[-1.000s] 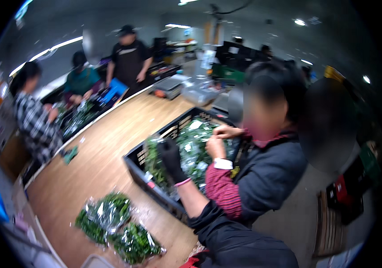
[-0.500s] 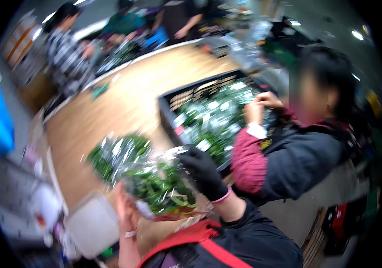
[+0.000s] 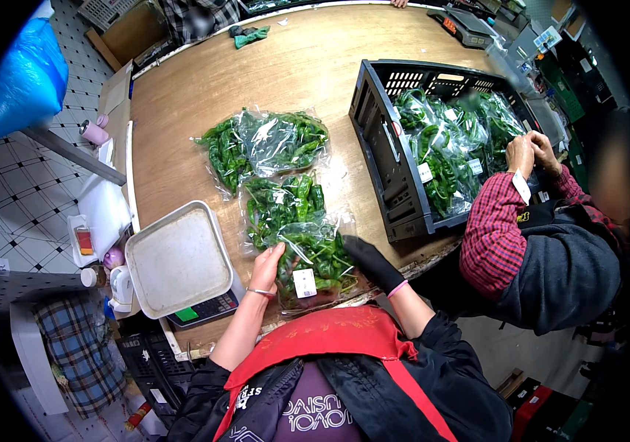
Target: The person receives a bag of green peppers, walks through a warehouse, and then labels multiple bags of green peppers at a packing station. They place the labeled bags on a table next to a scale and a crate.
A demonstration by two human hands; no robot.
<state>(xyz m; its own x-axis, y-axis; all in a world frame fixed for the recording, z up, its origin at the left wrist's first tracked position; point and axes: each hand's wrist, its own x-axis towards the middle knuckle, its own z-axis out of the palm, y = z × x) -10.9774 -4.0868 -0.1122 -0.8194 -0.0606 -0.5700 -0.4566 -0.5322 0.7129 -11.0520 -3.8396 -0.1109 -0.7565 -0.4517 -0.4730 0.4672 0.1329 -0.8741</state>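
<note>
A clear plastic bag of green peppers [image 3: 318, 254] with a white label lies at the table's near edge, between my hands. My bare left hand [image 3: 266, 269], with a bracelet at the wrist, grips its left side. Against its right side is my right hand [image 3: 374, 264] in a black glove, fingers together; the fingertips partly disappear at the film. Just beyond, another bag of green peppers [image 3: 262, 210] touches the labelled one. Farther up lie more bagged green peppers [image 3: 285, 144], overlapping so that I cannot separate each bag.
A black crate [image 3: 396, 169] of bagged peppers stands right, with a co-worker's hands [image 3: 532, 153] over it. A weighing scale [image 3: 180, 261] sits left. On the wooden table [image 3: 175, 140], a green cloth [image 3: 251, 37] and another scale [image 3: 462, 28] lie far off.
My view has turned down and steadied. The bag between my hands has come down from a raised position to the table's near edge, against the other bags.
</note>
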